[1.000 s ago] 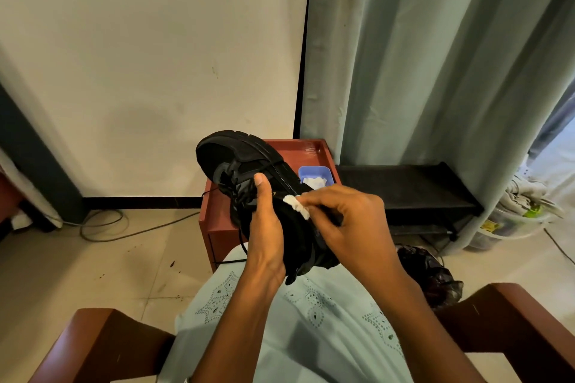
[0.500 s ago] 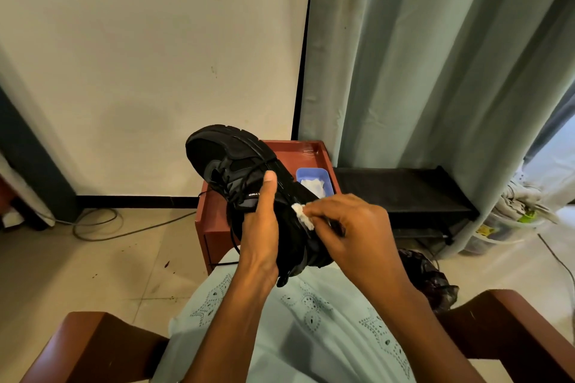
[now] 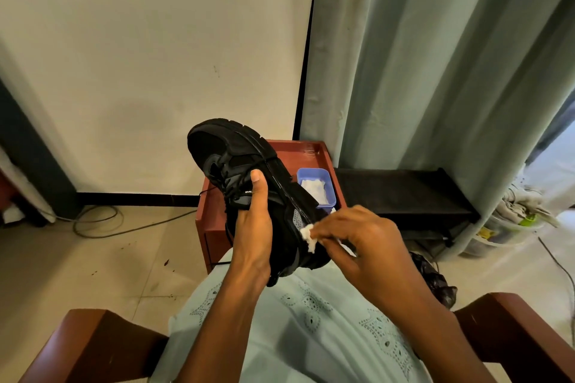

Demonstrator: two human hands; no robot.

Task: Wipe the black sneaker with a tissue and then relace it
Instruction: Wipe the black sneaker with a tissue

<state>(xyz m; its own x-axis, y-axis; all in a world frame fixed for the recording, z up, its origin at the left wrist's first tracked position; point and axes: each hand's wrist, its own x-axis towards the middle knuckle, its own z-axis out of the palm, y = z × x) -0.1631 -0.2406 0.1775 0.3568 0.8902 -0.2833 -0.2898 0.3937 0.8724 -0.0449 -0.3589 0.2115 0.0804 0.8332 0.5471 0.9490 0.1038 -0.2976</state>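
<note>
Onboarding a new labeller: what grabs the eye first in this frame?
The black sneaker comes first, held at centre over the person's lap by the left hand, toe pointing away. Next is the white tissue, pinched in the right hand against the shoe's side. Behind them, a blue tub of tissues sits on the red side table.
</note>
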